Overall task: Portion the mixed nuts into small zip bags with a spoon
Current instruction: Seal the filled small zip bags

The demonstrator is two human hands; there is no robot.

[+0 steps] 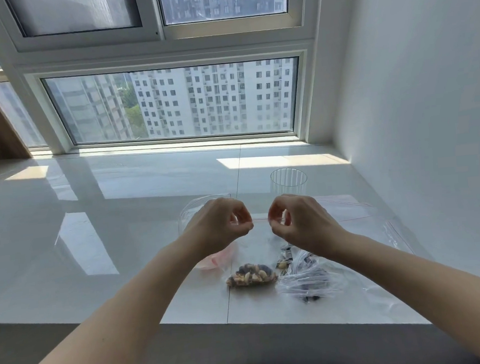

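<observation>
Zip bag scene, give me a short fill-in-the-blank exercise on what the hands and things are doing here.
1. Both hands pinch the zip bag by its ____ edge.
2. The nuts sit in the bag's ____ part.
3. The ribbed glass stands ____ the right hand, nearer the window.
4. The left hand is in front of a clear ____.

Missing words: top; bottom; behind; bowl

1. One ribbed clear glass [288,180], the landmark, stands at the back.
2. One filled zip bag of mixed nuts [251,274] hangs nearer than the glass.
3. One clear bowl [188,214] sits left of the glass.
4. Two hands: left hand [219,226], right hand [301,220], both nearer than the glass.
</observation>
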